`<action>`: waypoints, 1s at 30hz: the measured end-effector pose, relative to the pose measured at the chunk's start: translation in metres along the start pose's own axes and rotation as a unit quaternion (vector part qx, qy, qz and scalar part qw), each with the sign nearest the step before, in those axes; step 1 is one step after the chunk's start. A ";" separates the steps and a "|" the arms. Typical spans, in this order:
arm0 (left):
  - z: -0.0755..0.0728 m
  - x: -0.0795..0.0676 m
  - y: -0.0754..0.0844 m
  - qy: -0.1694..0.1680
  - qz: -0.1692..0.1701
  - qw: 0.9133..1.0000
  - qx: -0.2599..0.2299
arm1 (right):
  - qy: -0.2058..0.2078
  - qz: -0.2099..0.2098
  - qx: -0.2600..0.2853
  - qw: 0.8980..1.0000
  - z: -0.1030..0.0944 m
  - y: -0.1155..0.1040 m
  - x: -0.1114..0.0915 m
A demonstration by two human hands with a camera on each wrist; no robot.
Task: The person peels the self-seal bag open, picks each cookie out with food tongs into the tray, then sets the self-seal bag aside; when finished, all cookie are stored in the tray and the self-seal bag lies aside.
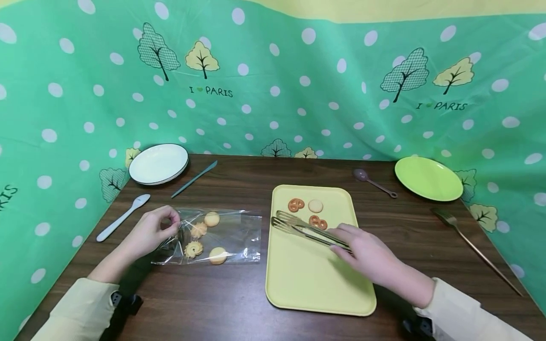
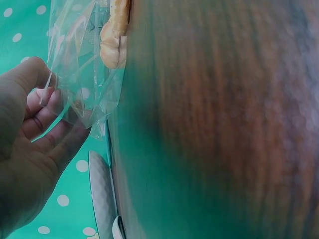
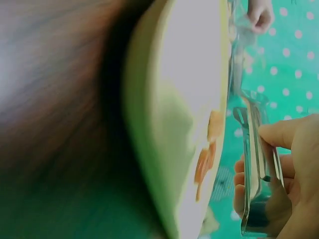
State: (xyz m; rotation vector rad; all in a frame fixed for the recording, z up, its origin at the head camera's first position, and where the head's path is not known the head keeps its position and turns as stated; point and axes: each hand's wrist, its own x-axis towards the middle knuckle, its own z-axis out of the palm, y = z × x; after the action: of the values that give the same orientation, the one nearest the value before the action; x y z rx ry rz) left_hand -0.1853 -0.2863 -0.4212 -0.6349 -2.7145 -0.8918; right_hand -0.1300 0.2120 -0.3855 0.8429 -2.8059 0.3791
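Observation:
A clear plastic bag [image 1: 222,234] with several cookies [image 1: 212,219] lies on the dark wooden table. My left hand [image 1: 150,232] pinches the bag's left edge [image 2: 75,94]. A pale yellow tray [image 1: 315,279] sits at centre, with pretzel-shaped cookies [image 1: 296,204] and a round cookie [image 1: 315,206] near its far end. Metal tongs [image 1: 298,226] lie over the tray, and my right hand [image 1: 362,253] grips their handle end [image 3: 259,164]. The tong tips point left, close to the pretzel cookies.
A white plate [image 1: 159,163], a teal knife [image 1: 194,178] and a white spoon [image 1: 122,217] lie at the far left. A mauve spoon [image 1: 374,181], a green plate [image 1: 428,178] and a gold fork [image 1: 473,246] lie at the right. A green dotted cloth [image 1: 273,85] walls in the table.

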 end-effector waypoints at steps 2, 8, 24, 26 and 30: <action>0.000 0.000 0.000 0.000 0.000 1.000 0.000 | 0.000 -0.016 -0.003 1.000 0.004 -0.009 0.009; -0.001 -0.001 0.000 -0.001 -0.003 1.000 0.000 | -0.022 -0.053 -0.006 0.998 0.021 -0.031 0.039; 0.001 -0.003 0.001 -0.005 0.013 1.000 -0.014 | -0.163 -0.139 0.090 0.973 0.040 -0.054 0.082; 0.001 -0.004 0.001 -0.006 0.013 1.000 -0.010 | -0.166 -0.150 0.071 0.972 0.041 -0.055 0.084; 0.001 -0.005 0.001 -0.010 0.012 1.000 -0.003 | -0.158 -0.167 0.034 0.973 0.044 -0.057 0.085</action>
State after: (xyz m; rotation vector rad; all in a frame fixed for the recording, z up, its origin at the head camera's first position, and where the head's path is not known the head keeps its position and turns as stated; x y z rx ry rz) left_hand -0.1801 -0.2866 -0.4226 -0.6783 -2.7168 -0.8945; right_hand -0.1725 0.1097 -0.3953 1.4805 -2.8587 0.3106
